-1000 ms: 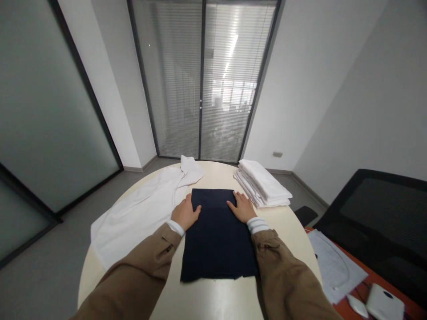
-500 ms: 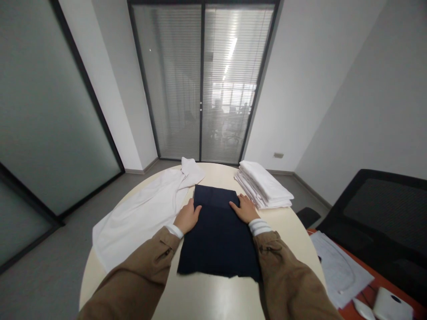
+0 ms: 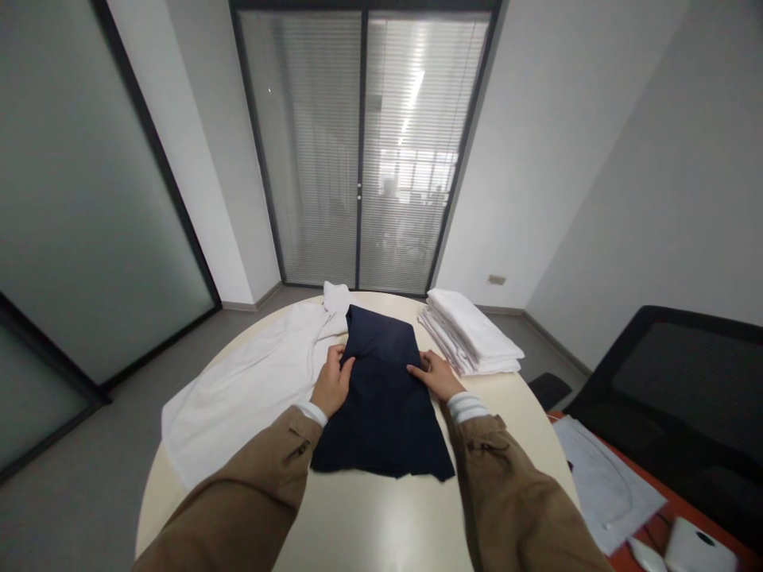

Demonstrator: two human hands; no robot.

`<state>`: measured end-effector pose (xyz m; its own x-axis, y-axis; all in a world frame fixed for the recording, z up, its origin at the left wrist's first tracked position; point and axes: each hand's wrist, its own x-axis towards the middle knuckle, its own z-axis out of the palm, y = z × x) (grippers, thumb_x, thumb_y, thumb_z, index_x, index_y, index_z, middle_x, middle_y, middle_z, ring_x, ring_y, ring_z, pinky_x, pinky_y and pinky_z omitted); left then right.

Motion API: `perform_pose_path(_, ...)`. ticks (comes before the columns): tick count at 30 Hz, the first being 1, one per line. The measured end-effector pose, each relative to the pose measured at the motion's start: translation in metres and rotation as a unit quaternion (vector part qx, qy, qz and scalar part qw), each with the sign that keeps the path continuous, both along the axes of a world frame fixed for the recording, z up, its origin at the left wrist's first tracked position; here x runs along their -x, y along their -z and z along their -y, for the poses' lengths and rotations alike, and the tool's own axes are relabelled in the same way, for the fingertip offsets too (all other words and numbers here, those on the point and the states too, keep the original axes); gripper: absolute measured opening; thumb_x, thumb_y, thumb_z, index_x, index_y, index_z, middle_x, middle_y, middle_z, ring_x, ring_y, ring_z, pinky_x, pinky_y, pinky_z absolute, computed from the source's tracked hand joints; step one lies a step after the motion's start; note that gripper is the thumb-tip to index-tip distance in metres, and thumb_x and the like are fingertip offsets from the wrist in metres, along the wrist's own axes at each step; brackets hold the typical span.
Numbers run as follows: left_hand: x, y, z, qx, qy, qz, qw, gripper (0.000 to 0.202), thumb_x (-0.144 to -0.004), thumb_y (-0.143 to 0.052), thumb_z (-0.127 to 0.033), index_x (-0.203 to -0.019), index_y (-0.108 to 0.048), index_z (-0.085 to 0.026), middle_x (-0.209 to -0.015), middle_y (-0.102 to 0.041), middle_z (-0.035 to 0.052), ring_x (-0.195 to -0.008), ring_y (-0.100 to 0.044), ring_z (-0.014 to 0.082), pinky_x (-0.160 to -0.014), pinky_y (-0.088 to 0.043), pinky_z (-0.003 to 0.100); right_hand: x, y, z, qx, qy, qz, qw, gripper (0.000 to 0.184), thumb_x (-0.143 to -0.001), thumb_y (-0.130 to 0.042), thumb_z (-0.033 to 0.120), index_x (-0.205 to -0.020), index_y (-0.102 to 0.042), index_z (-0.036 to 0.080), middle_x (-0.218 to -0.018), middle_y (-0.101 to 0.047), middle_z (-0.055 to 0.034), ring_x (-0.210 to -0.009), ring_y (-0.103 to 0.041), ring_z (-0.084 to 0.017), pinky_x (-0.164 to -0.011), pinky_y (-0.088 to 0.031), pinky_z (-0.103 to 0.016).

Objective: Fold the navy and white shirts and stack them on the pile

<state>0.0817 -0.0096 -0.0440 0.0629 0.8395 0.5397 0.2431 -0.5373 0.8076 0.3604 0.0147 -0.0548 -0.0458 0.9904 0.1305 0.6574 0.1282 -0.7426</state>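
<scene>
A folded dark navy cloth garment (image 3: 385,421) lies in front of me, its far part lifted and bent up off the table. My left hand (image 3: 332,381) pinches its left edge, thumb on top and fingers beneath. On the opposite edge my right hand (image 3: 436,375) grips the same cloth between thumb and fingers. Which kind of garment it is, I cannot tell. To the left a white garment (image 3: 250,389) is spread out, close to my left hand. Beyond my right hand sits a stack of folded white cloths (image 3: 474,330).
The round pale table (image 3: 369,524) carries all the cloth. At the right stand a black mesh office chair (image 3: 685,397) and an orange surface with a grey sheet (image 3: 608,485), a white mouse (image 3: 647,554) and a white box (image 3: 700,548). Glass doors (image 3: 361,151) stand behind.
Both hands have gone from resting on the navy cloth to gripping its side edges. Its far part has risen off the table, and the near edge has shifted slightly away from me.
</scene>
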Motion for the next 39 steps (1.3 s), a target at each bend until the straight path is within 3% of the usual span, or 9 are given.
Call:
perform_pose_path(5,-0.002,0.0,-0.003,0.042,0.031,0.077,0.996,0.029,-0.089,-0.052,-0.023,-0.117,-0.043,-0.02,-0.123,-0.06,0.0125,-0.119,-0.057,0.0226,-0.104,-0.043,0.042,0.003,-0.004,0.001,0.076,-0.097,-0.245,0.962,0.042,-0.071,-0.07,0.051,-0.097,-0.051,0.023,-0.089,-0.073,-0.0023,-0.087,-0.07,-0.023,-0.082,-0.055,-0.039)
perform_pose_path(10,-0.001,0.001,-0.007,0.156,0.069,0.165,0.972,0.069,-0.068,-0.053,-0.01,-0.134,-0.036,-0.017,-0.135,-0.058,0.0154,-0.126,-0.055,0.0246,-0.105,-0.045,0.043,-0.003,-0.008,0.003,0.098,-0.073,-0.281,0.952,0.044,-0.072,-0.069,0.052,-0.1,-0.047,0.025,-0.075,-0.07,0.0023,-0.071,-0.069,-0.02,-0.069,-0.057,-0.036)
perform_pose_path(13,0.0,0.001,-0.01,0.194,0.1,0.187,0.958,0.08,-0.061,-0.052,-0.009,-0.14,-0.039,-0.015,-0.139,-0.056,0.0141,-0.131,-0.051,0.0258,-0.107,-0.044,0.041,-0.005,-0.011,0.005,0.103,-0.025,-0.278,0.955,0.051,-0.073,-0.067,0.05,-0.113,-0.048,0.026,-0.074,-0.069,0.0019,-0.071,-0.069,-0.022,-0.07,-0.058,-0.038)
perform_pose_path(16,0.0,-0.002,-0.008,0.21,0.123,0.217,0.945,0.081,-0.059,-0.053,-0.009,-0.139,-0.046,-0.015,-0.139,-0.057,0.0112,-0.13,-0.053,0.027,-0.109,-0.043,0.041,-0.003,-0.017,0.011,0.132,-0.016,-0.323,0.937,0.067,-0.068,-0.077,0.037,-0.126,-0.046,0.024,-0.086,-0.073,-0.004,-0.077,-0.071,-0.025,-0.074,-0.059,-0.041)
perform_pose_path(21,0.003,-0.007,-0.004,0.266,0.142,0.277,0.912,0.071,-0.056,-0.057,-0.009,-0.127,-0.058,-0.014,-0.123,-0.068,0.0117,-0.11,-0.066,0.0293,-0.096,-0.052,0.043,-0.001,-0.029,0.02,0.185,-0.095,-0.378,0.902,0.055,-0.059,-0.081,0.03,-0.109,-0.062,0.016,-0.104,-0.074,-0.0119,-0.098,-0.071,-0.029,-0.095,-0.053,-0.045)
perform_pose_path(25,0.009,-0.004,-0.007,0.306,0.123,0.268,0.905,0.059,-0.055,-0.062,-0.01,-0.114,-0.066,-0.013,-0.105,-0.075,0.0111,-0.096,-0.07,0.03,-0.084,-0.056,0.042,-0.007,-0.03,0.019,0.182,-0.115,-0.358,0.908,0.049,-0.055,-0.084,0.032,-0.098,-0.069,0.015,-0.103,-0.075,-0.011,-0.104,-0.069,-0.03,-0.101,-0.049,-0.046)
perform_pose_path(32,0.013,0.003,-0.013,0.272,0.101,0.229,0.929,0.05,-0.059,-0.074,-0.022,-0.108,-0.068,-0.013,-0.102,-0.076,0.0102,-0.105,-0.067,0.0309,-0.095,-0.05,0.044,-0.012,-0.022,0.01,0.123,-0.118,-0.302,0.938,0.042,-0.061,-0.083,0.041,-0.094,-0.072,0.017,-0.099,-0.076,-0.0069,-0.099,-0.07,-0.027,-0.1,-0.049,-0.044)
perform_pose_path(36,0.014,0.002,-0.012,0.254,0.098,0.205,0.94,0.052,-0.062,-0.077,-0.03,-0.111,-0.068,-0.012,-0.106,-0.075,0.0111,-0.108,-0.065,0.0309,-0.097,-0.048,0.043,-0.014,-0.025,0.009,0.085,-0.114,-0.248,0.958,0.038,-0.064,-0.08,0.046,-0.088,-0.071,0.018,-0.088,-0.076,-0.0043,-0.083,-0.07,-0.025,-0.084,-0.056,-0.04)
perform_pose_path(39,0.014,0.0,-0.012,0.255,0.098,0.188,0.943,0.053,-0.064,-0.078,-0.034,-0.111,-0.069,-0.012,-0.107,-0.074,0.0114,-0.106,-0.066,0.0318,-0.095,-0.05,0.043,-0.016,-0.029,0.012,0.046,-0.105,-0.181,0.977,0.033,-0.068,-0.077,0.049,-0.078,-0.069,0.019,-0.065,-0.068,-0.0004,-0.057,-0.062,-0.019,-0.059,-0.054,-0.033)
